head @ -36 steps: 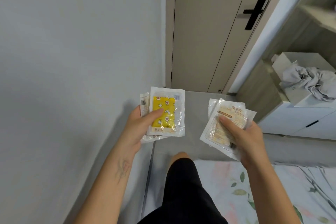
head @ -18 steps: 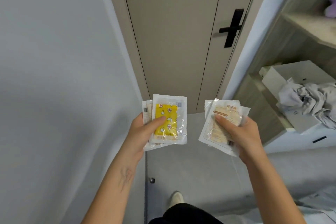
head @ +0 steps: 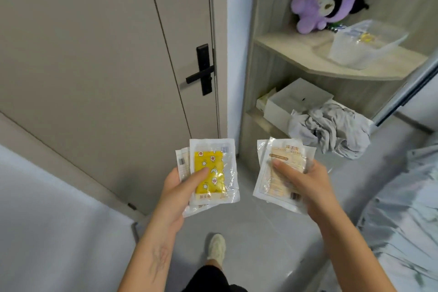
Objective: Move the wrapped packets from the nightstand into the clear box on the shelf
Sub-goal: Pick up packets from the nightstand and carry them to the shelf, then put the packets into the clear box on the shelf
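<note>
Wrapped packets are already in both hands, carried in front of the body above the floor and well short of the shelf (head: 315, 54). The left hand (head: 180, 187) pinches a small stack topped by a yellow star-printed packet (head: 209, 173), thumb across its face; the right hand (head: 305, 180) clamps a stack of beige-labelled packets (head: 279, 168) the same way. They look light, flat and limp, with slick film likely to slide, so a pinch across the middle suits them. The clear box (head: 362, 47) sits open on the upper shelf beside a purple plush toy (head: 329, 5), with some packets seemingly inside.
</note>
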A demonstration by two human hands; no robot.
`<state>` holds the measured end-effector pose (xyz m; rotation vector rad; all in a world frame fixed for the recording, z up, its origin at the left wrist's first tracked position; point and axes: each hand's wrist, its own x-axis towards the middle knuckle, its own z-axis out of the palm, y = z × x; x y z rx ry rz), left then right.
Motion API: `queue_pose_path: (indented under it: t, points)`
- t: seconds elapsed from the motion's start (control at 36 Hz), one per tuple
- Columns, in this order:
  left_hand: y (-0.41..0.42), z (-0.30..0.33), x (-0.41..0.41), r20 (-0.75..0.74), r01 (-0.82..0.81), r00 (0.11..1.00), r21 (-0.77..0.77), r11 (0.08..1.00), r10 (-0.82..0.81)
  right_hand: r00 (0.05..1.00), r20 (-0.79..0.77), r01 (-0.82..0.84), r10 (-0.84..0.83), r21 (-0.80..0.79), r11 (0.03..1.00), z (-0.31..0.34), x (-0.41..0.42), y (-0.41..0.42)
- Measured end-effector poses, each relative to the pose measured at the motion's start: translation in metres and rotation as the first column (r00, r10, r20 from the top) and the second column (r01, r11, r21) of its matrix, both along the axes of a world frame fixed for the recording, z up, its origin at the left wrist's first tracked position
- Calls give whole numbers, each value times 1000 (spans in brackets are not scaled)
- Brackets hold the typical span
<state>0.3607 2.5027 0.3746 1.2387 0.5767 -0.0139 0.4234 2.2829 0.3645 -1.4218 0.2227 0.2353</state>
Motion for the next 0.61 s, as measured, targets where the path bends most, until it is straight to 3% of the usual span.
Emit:
queue_pose_path:
  t: [0.22,0.39,0.61]
  points:
    - [-26,-3,148,16,233,972,-29,972,-233,976,62,210,-208,-32,977,12,88,-30]
    - [-66,13,244,41,441,897,-14,897,-440,944,101,317,-314,-17,948,31,148,-53]
    - [-148,21,326,79,581,810,27,814,-581,935,117,336,-334,9,942,37,205,-107]
